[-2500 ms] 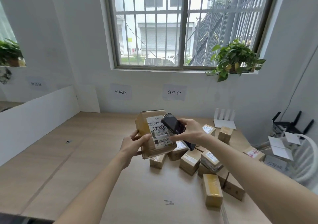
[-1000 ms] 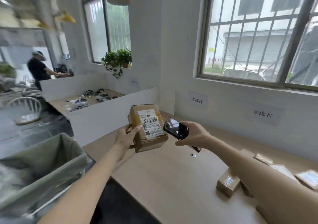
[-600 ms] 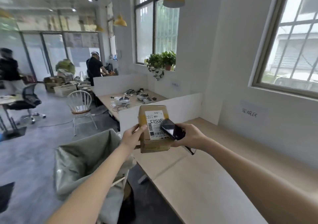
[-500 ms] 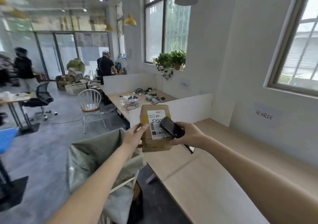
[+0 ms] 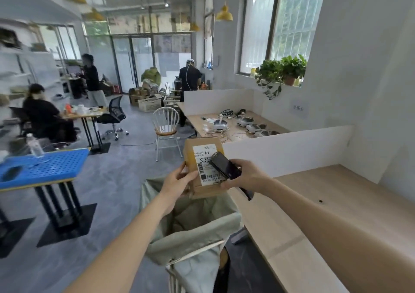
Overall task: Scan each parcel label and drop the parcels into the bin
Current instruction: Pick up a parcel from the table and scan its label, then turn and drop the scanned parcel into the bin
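My left hand (image 5: 179, 180) grips a brown cardboard parcel (image 5: 197, 155) by its left side, white label facing me. The parcel hangs in the air above the far rim of a bin lined with a pale green bag (image 5: 188, 236). My right hand (image 5: 244, 175) holds a black handheld scanner (image 5: 224, 168) against the label's right part, covering some of it. The bin's open mouth lies directly below both hands, beside the left end of the wooden table (image 5: 314, 225).
A white divider panel (image 5: 280, 153) stands behind the table. Further off are a white chair (image 5: 166, 128), a desk with cables and devices (image 5: 235, 124), a blue perforated table (image 5: 40, 169) at left, and three people in the room.
My view has swung left from the parcel pile by the window to the bin. Both hands carried the parcel and scanner along, and the parcel now hangs over the bin's mouth.
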